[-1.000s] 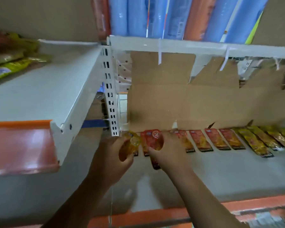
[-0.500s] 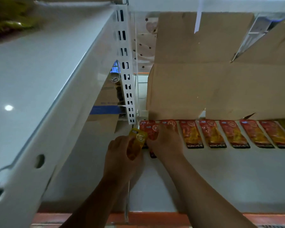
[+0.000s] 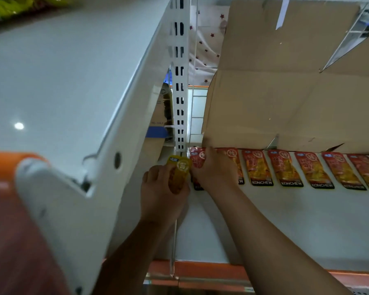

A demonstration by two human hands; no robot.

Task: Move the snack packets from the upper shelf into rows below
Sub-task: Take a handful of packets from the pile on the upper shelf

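A small yellow plastic snack packet (image 3: pixel 179 174) is being gripped upright in the curled left hand (image 3: pixel 162 196). Just beside it, the leftmost red foil packets (image 3: pixel 197 161) of the row on the white lower shelf (image 3: pixel 285 220) are being pressed down by the right hand (image 3: pixel 216 171), its fingers laid flat.

Yellow packet (image 3: pixel 178 174); red packets (image 3: pixel 285 167), black bands; white shelf (image 3: pixel 285 220), orange edge

A creased brown cardboard sheet (image 3: pixel 275 92) is being propped upright at the back, just right of a white slotted upright (image 3: pixel 180 81). Between them, a pale cloth with dark stars (image 3: pixel 207 39) is being glimpsed. A cardboard box with a blue band (image 3: pixel 158 118) is being partly hidden behind the upright. A white tape strip (image 3: pixel 282 11) is being hung against the cardboard's top.
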